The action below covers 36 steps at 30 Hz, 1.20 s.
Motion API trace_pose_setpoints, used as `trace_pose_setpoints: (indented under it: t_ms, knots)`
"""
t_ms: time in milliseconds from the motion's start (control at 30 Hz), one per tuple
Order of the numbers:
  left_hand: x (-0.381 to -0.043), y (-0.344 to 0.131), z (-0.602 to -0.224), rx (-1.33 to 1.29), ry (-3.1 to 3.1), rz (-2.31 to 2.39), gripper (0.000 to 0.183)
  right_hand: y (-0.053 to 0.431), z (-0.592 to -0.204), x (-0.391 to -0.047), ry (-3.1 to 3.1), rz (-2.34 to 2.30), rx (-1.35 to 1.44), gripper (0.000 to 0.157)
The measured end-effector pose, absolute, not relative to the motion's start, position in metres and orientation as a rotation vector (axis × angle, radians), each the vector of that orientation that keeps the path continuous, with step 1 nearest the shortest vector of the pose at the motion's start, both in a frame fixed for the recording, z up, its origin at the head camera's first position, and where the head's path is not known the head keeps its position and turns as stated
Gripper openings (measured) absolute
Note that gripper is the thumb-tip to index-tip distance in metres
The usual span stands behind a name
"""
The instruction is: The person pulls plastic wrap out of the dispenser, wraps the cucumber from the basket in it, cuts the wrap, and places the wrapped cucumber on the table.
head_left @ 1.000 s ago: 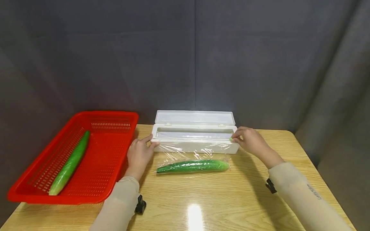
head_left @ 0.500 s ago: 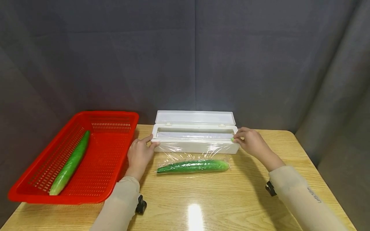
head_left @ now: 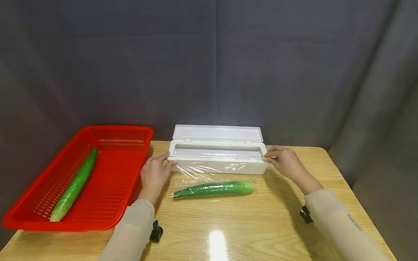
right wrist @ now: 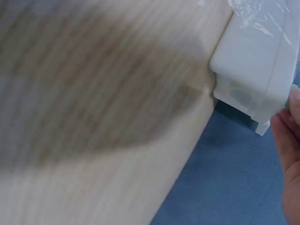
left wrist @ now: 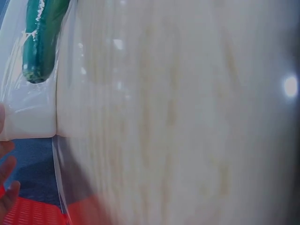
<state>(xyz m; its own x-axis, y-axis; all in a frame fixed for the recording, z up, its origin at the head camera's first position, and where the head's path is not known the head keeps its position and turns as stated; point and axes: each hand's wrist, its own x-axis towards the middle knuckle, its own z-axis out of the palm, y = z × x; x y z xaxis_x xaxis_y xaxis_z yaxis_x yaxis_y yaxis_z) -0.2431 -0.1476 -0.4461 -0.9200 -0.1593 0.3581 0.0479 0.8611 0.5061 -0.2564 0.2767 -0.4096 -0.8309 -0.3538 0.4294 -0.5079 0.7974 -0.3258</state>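
Observation:
A white cling-film box (head_left: pixel 217 166) stands on the table with its lid (head_left: pixel 217 133) open. Film (head_left: pixel 196 173) runs from it down over a green cucumber (head_left: pixel 213 188) lying in front. My left hand (head_left: pixel 155 174) rests against the box's left end with thumb and forefinger stretched out at the corner. My right hand (head_left: pixel 285 161) pinches the small green slider (head_left: pixel 263 158) at the box's right end. The left wrist view shows the cucumber (left wrist: pixel 41 37) under film and the box end (left wrist: pixel 28 119). The right wrist view shows the box end (right wrist: pixel 255 65) and my fingertips (right wrist: pixel 290 140).
A red slotted basket (head_left: pixel 117 203) sits at the table's left with a second cucumber (head_left: pixel 73 185) lying in it. The wooden table (head_left: pixel 228 232) stretches toward me. A dark grey curtain hangs behind.
Both hands stay at the ends of the box. Everything sits slightly further left in the head view, as the camera has turned a little.

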Motion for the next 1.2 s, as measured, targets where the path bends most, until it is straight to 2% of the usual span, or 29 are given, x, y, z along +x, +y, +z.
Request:
trace_pose_setpoints:
  t_ms: [367,600,800,1033,1200]
  knots:
    - [-0.245,-0.148,-0.449,0.074,-2.625,-0.836,0.051,0.279,-0.423,-0.248,-2.546,0.768,0.586,0.018]
    - [-0.247,-0.144,-0.442,0.033,-2.476,-1.484,0.053,0.277,-0.425,-0.246,-2.520,0.791,0.554,0.019]
    - [-0.244,-0.143,-0.431,0.139,-2.322,-1.960,0.053,0.273,-0.425,-0.244,-2.505,0.853,0.539,0.021]
    - [-0.237,-0.145,-0.426,0.209,-2.331,-1.925,0.052,0.272,-0.425,-0.243,-2.512,0.871,0.533,0.022]
    - [-0.231,-0.145,-0.427,0.231,-2.312,-1.826,0.044,0.269,-0.425,-0.240,-2.519,0.862,0.481,0.022]
